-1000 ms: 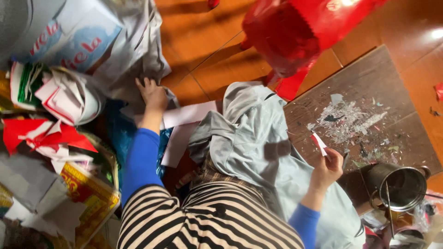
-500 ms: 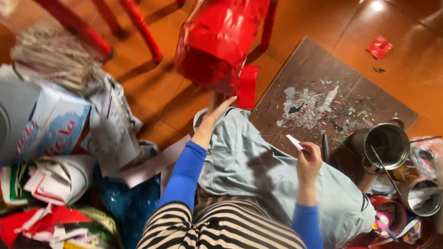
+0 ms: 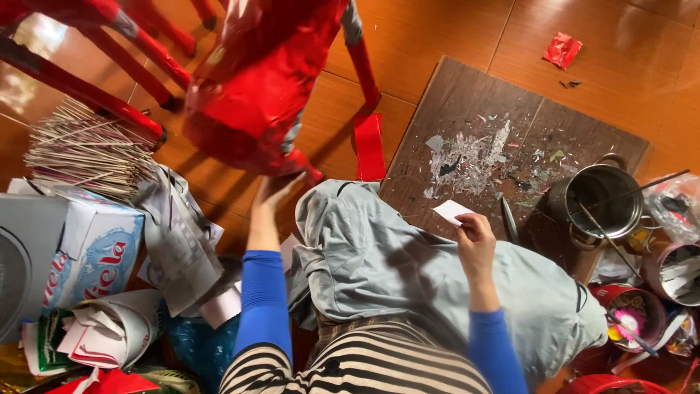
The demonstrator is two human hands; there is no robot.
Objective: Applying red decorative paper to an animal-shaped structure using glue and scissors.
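Floor: glossy orange-brown tiles point(image 3: 452, 36) with dark grout lines, reflecting light at the upper left.
Board: a dark wooden board point(image 3: 569, 138) lies flat on the floor, speckled with dried glue and paper scraps.
Furniture: red-painted frame legs point(image 3: 80, 87) cross the upper left.
Scrap: red foil scrap point(image 3: 563, 49) on the tiles.

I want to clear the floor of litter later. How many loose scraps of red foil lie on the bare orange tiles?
1: the red foil scrap lies on the tiles at top right, beyond the far corner of the brown work board. More may be hidden under the clutter.

Left hand point(image 3: 271, 191) under red paper lantern point(image 3: 259, 80)
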